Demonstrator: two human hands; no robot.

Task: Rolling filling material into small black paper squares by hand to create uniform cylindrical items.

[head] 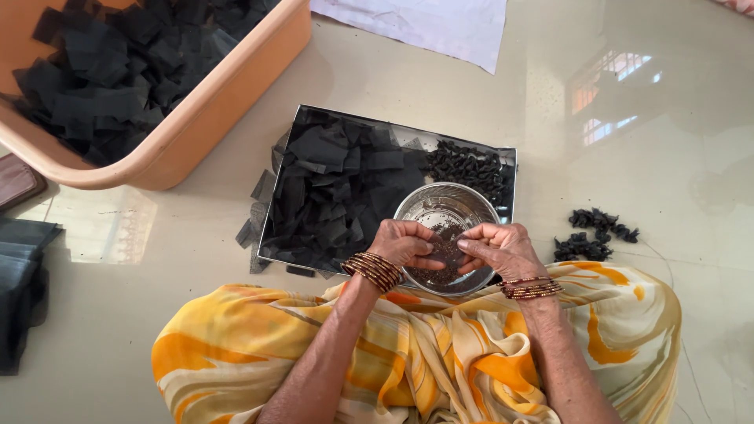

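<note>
My left hand [404,242] and my right hand [503,247] meet over a round steel bowl [440,202] that holds small dark seeds. Both hands pinch a small dark piece between their fingertips above the bowl. The bowl stands on a rectangular steel tray [506,153] on the floor. The tray carries a heap of black cloth squares [334,184] on its left and a pile of small black twisted bundles [470,166] at its far right. Bangles ring both wrists.
An orange plastic tub [204,110] full of black cloth pieces stands at the far left. A second pile of black bundles [593,234] lies on the glossy floor to the right. White paper [424,23] lies beyond the tray. Folded dark fabric [20,283] sits at the left edge.
</note>
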